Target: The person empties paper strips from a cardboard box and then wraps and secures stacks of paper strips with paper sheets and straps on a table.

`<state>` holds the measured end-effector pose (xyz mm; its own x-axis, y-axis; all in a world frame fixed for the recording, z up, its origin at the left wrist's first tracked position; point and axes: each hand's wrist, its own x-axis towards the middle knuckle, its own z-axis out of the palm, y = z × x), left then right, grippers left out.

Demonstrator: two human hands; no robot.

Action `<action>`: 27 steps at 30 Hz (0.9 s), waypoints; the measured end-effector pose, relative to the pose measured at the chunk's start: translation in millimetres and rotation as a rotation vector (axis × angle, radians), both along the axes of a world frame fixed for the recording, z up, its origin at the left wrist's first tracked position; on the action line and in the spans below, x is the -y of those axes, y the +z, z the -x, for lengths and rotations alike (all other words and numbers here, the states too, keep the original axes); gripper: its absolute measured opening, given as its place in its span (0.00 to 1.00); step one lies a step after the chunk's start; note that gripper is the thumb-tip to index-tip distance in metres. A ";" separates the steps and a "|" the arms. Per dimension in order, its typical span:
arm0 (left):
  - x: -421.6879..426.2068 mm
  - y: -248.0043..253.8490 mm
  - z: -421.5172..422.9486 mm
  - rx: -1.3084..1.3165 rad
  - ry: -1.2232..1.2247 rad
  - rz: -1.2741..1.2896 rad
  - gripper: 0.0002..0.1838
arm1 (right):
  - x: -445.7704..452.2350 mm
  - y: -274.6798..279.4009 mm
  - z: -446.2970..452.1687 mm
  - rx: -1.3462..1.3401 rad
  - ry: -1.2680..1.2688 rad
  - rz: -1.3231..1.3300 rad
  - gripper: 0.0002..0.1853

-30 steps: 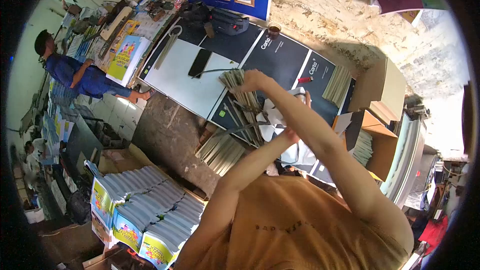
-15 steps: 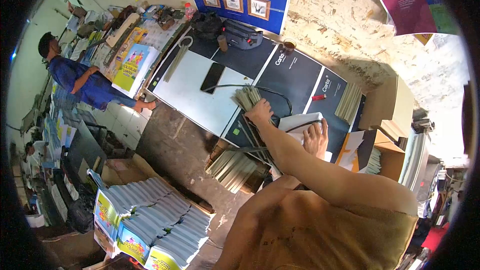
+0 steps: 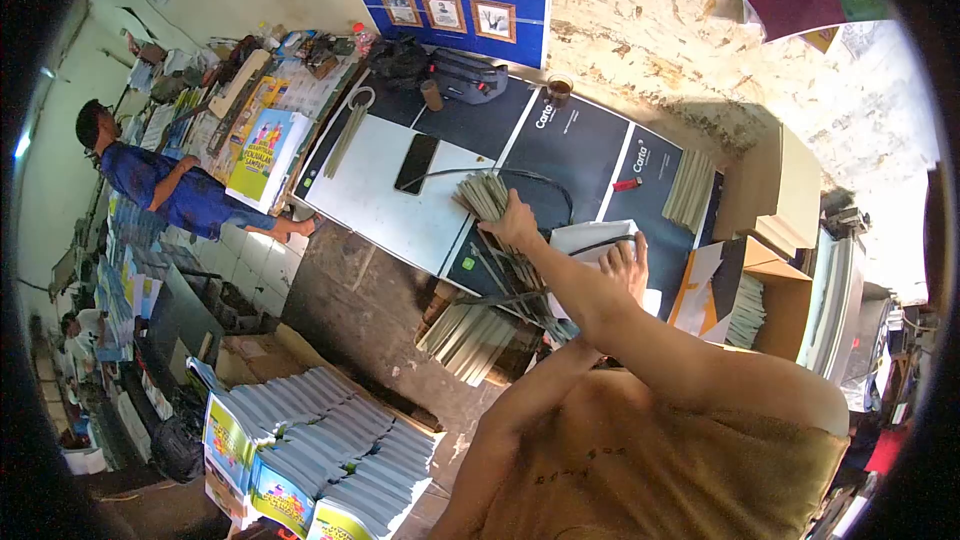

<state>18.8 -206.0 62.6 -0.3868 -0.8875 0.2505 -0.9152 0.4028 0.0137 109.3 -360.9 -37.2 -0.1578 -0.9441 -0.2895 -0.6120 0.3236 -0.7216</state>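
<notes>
My right arm crosses over my left. My right hand [image 3: 515,224] is closed around a bundle of thin grey-beige strips [image 3: 482,194], which fans out at its far end above the table edge. A thin black strap [image 3: 545,176] loops behind the bundle, and more dark strips hang below the hand. My left hand [image 3: 624,266] rests with bent fingers over a white block [image 3: 585,238], which has a black strap across it. The left forearm is partly hidden beneath the right one.
A phone [image 3: 416,162] and a red lighter [image 3: 627,184] lie on the table [image 3: 378,205]. More strips [image 3: 688,192] are stacked at right. A cardboard box [image 3: 785,285] stands nearby. Book stacks [image 3: 340,430] sit lower left. A person in blue [image 3: 165,185] stands beyond.
The whole view has shifted slightly. My right hand still holds the strips, with one digit now raised along the bundle. My left hand stays on the white block.
</notes>
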 end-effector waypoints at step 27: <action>-25.1 67.2 -113.7 -0.852 -0.181 -0.615 0.39 | 56.7 183.2 111.6 0.781 -0.116 0.603 0.20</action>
<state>132.5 -180.9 129.8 -0.4342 -0.9003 0.0292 -0.4349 0.2380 0.8684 -2.4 -417.6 146.0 -0.2280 -0.9583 0.1721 0.1170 -0.2025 -0.9723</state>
